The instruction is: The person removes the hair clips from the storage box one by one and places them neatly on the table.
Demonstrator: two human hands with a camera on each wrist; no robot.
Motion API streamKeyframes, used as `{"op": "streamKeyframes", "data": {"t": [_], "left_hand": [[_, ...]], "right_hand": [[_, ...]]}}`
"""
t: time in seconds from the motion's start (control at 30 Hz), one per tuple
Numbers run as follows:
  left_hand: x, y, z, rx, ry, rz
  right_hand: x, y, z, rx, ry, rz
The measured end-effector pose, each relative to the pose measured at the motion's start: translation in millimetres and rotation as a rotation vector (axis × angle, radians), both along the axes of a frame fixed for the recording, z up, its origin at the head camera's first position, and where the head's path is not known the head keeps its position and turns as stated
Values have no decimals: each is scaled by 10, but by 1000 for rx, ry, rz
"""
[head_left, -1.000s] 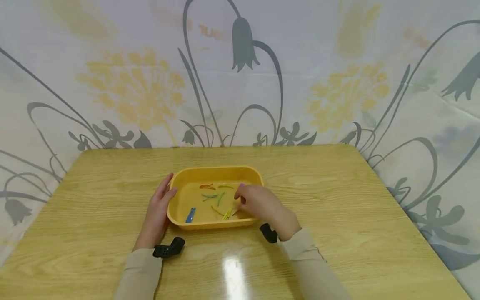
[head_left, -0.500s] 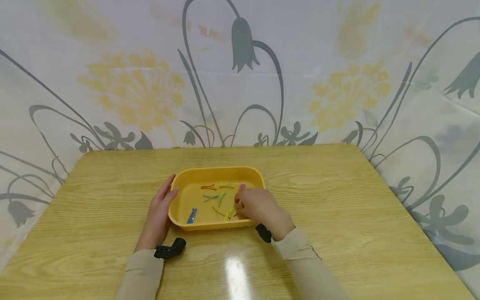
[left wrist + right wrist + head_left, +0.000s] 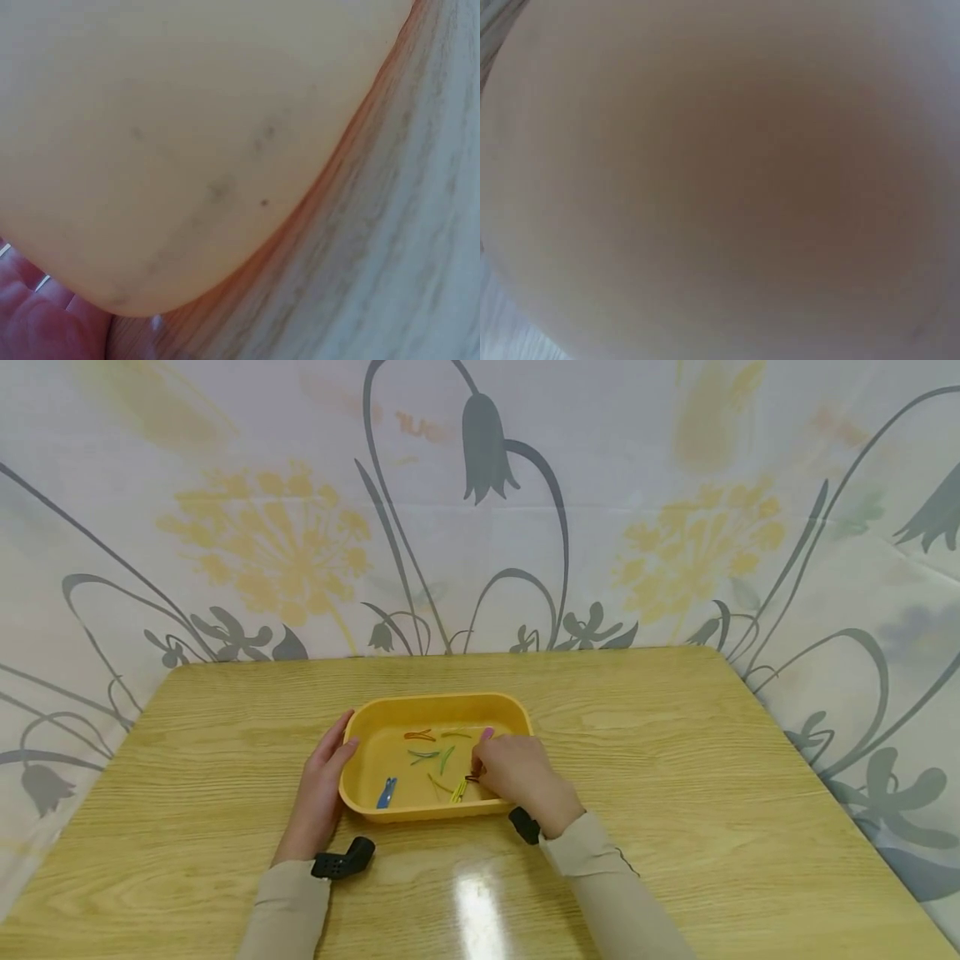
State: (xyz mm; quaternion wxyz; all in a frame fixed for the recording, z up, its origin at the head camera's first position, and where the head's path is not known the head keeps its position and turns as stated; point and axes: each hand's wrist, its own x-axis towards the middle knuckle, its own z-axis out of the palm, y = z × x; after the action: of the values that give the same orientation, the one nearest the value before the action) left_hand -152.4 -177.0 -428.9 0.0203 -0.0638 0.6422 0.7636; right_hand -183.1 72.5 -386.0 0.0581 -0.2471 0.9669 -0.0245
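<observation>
A yellow oval tray (image 3: 438, 700) sits mid-table and holds several small coloured hair clips: blue (image 3: 387, 792), orange (image 3: 418, 736), green (image 3: 446, 758), yellow (image 3: 458, 790), pink (image 3: 486, 734). My left hand (image 3: 347, 732) rests flat against the tray's left wall with straight fingers. The left wrist view shows that wall (image 3: 187, 135) close up, with a fingertip (image 3: 37, 322) at its base. My right hand (image 3: 477, 773) reaches into the tray's right side, its curled fingers pinching a small dark-red clip (image 3: 471, 778). The right wrist view is a blur.
The tray stands on a light wooden table (image 3: 675, 777) with a flowered cloth (image 3: 480, 510) hanging behind and beside it. Black wrist mounts sit by my left sleeve (image 3: 342, 861) and my right sleeve (image 3: 524, 825). A glare spot lies near the front edge.
My right hand has slid a little left and lower in the tray, its fingers curling down onto the dark-red clip. The left hand has stayed on the tray.
</observation>
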Motion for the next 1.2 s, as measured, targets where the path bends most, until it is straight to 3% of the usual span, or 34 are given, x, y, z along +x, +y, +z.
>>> {"op": "streamKeyframes", "data": {"t": [0.47, 0.7, 1.2], "left_hand": [[5, -5, 16, -15, -8, 9], [10, -2, 8, -1, -5, 6], [5, -1, -4, -15, -13, 5]], "right_hand": [[-44, 13, -45, -153, 15, -11], [-26, 57, 31, -240, 0, 23], [66, 99, 228, -282, -13, 64]]}}
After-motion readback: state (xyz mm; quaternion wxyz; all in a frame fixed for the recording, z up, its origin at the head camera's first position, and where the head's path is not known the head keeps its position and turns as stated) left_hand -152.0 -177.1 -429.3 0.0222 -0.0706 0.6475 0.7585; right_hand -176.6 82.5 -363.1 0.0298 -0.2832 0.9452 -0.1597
